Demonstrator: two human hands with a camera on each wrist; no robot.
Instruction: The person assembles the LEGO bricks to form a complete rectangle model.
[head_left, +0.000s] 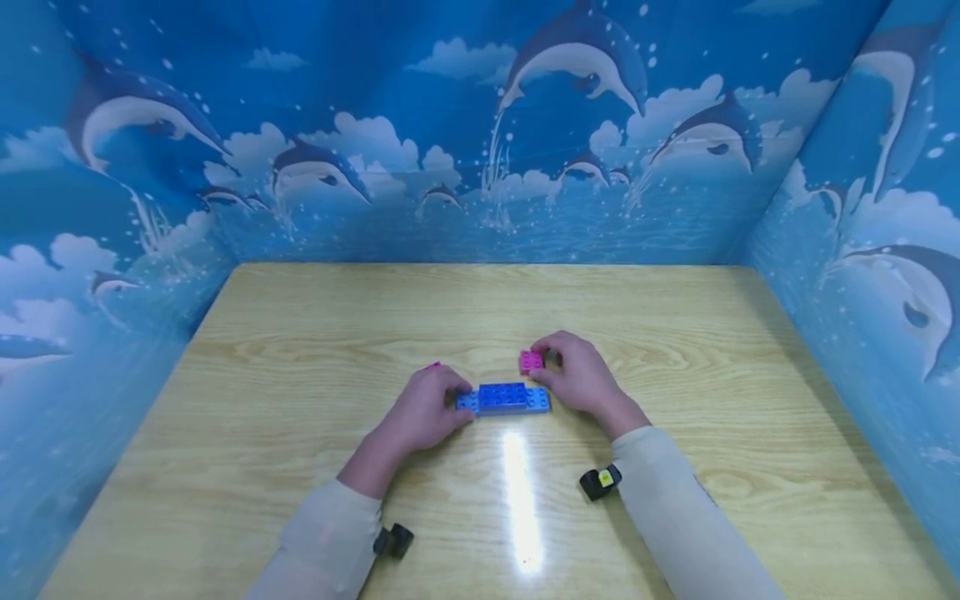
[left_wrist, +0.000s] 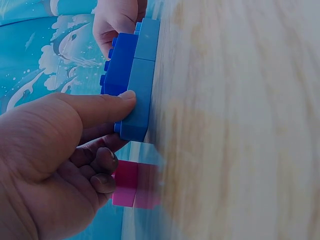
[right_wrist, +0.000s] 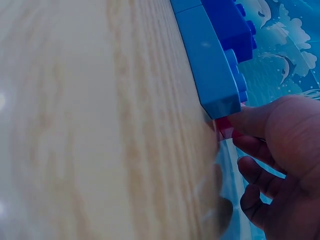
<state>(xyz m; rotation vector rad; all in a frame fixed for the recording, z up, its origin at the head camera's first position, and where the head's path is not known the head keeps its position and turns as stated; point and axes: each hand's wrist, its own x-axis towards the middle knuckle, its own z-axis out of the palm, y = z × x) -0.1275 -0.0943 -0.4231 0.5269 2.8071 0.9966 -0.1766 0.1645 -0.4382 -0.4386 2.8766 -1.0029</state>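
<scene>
Between thumb and fingertip, the left hand (head_left: 427, 408) pinches one end of the blue row (head_left: 502, 398), the right hand (head_left: 577, 372) a pink brick (head_left: 528, 362). The right thumb, near the row, could nudge it askew.

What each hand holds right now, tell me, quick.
Left hand: closed, holding a light blue brick.
Right hand: closed, holding a pink brick.

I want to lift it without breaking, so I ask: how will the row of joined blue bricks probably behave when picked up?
The row of joined blue bricks is probably stiff, since the dark blue brick bridges the two light blue bricks; hard bending might part them. Its flat sides suggest it would hardly roll.
</scene>
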